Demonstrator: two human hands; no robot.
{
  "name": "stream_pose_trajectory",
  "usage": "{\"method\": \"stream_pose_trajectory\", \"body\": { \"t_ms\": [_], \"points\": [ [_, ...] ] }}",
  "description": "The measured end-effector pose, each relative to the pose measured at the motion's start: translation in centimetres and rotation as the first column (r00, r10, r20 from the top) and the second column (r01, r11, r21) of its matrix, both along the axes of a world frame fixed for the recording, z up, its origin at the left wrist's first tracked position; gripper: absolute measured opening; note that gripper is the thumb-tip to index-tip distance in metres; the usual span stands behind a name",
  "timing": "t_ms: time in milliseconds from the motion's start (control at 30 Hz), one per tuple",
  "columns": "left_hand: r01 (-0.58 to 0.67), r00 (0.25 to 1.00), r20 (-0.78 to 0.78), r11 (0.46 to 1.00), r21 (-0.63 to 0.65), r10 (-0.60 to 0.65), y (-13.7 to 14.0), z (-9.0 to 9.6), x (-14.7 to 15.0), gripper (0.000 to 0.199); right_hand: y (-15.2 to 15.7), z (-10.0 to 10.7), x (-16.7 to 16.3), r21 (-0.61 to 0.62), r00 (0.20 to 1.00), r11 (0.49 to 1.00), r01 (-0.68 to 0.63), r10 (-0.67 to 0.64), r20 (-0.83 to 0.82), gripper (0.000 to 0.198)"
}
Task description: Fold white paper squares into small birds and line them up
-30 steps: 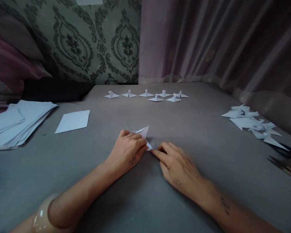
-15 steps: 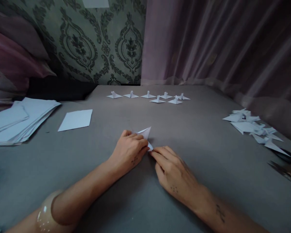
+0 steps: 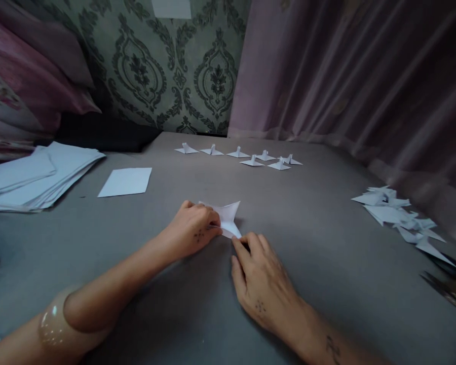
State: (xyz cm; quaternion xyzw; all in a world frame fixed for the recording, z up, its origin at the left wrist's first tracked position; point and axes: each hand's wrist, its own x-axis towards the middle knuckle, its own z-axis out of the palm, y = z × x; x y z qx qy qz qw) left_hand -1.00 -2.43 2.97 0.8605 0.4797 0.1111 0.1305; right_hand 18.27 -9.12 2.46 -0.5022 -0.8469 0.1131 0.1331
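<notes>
A partly folded white paper (image 3: 228, 213) lies on the grey table, with pointed corners spreading up and toward the right. My left hand (image 3: 193, 227) is closed on its left side, thumb and fingers gripping it and hiding part of the folds. At the lower right corner, the fingertips of my right hand (image 3: 260, 274) hold the paper's tip. The right thumb sits lower, and its exact contact with the paper is hard to make out.
Several folded paper birds (image 3: 238, 152) stand at the table's far side. More folded birds (image 3: 391, 205) are heaped at the right, near scissors (image 3: 446, 291). On the left are a square sheet (image 3: 125, 181) and a paper stack (image 3: 66, 167). Curtains (image 3: 311, 76) hang behind.
My left hand has shifted left along the folded paper, so more of its middle shows. My right hand remains at its lower right tip. The view has tilted slightly.
</notes>
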Motion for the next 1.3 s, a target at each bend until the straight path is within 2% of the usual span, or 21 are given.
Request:
{"method": "stream_pose_trajectory", "body": {
  "t_ms": [167, 333, 467, 600, 667, 800, 1167, 1300],
  "points": [
    [0.023, 0.998, 0.054, 0.997, -0.075, -0.019, 0.4, 0.6, -0.5, 0.025, 0.1, -0.2, 0.1, 0.002, 1.000, 1.000, 0.000, 0.000, -0.008, 0.041],
    [-0.034, 0.991, 0.119, 0.968, -0.248, 0.065, 1.1, 1.5, -1.3, 0.023, 0.2, -0.1, 0.0, -0.002, 1.000, 1.000, -0.004, 0.004, 0.013, 0.042],
    [-0.011, 0.973, 0.204, 0.909, -0.418, 0.105, 1.5, 1.9, -1.8, 0.027, 0.2, 0.0, 0.0, -0.009, 1.000, 1.000, -0.004, 0.004, 0.020, 0.042],
    [0.003, 0.936, 0.290, 0.820, -0.573, 0.199, 1.4, 1.9, -1.3, 0.030, 0.2, 0.1, 0.0, -0.013, 1.000, 1.000, -0.009, 0.009, 0.021, 0.042],
    [-0.029, 0.924, 0.285, 0.790, -0.612, 0.255, 1.3, 1.9, -0.9, 0.032, 0.2, 0.1, 0.1, -0.012, 1.000, 1.000, -0.007, 0.007, 0.023, 0.043],
    [-0.144, 0.934, 0.190, 0.806, -0.574, 0.303, 1.2, 2.0, -0.4, 0.032, 0.4, 0.0, 0.0, 0.003, 1.000, 1.000, -0.009, 0.009, 0.022, 0.043],
    [-0.198, 0.966, 0.065, 0.878, -0.436, 0.250, 0.8, 2.3, 0.0, 0.028, 1.3, 0.0, -0.7, 0.017, 0.999, 1.000, -0.017, 0.016, 0.042, 0.043],
    [-0.222, 0.969, 0.022, 0.908, -0.355, 0.245, 0.7, 2.4, 0.3, 0.021, 1.5, -0.1, -1.4, 0.052, 0.996, 0.999, -0.010, 0.006, 0.085, 0.046]
  ]
}}
